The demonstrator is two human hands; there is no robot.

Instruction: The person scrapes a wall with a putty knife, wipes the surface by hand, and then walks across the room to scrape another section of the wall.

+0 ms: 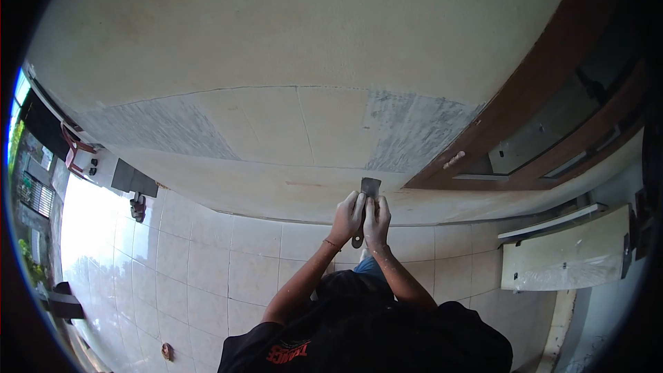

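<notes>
Both of my hands are closed around a putty knife, in front of the lower part of the wall. Its dark flat blade (371, 186) points up and away from me, and the butt of its handle (357, 241) sticks out below the fingers. My left hand (347, 218) and my right hand (376, 222) are side by side, pale with dust or filler. Above them, the cream wall (297, 41) carries a band with a streaky grey patch (420, 128) on the right and another grey patch (169, 128) on the left.
A brown wooden frame (449, 173) with glass borders the wall at right. A plastic-wrapped panel (566, 262) is at far right. Tiled floor (255, 262) spreads below. At left are a red chair (76, 148), dark footwear (138, 208) and a small reddish-brown object (167, 351).
</notes>
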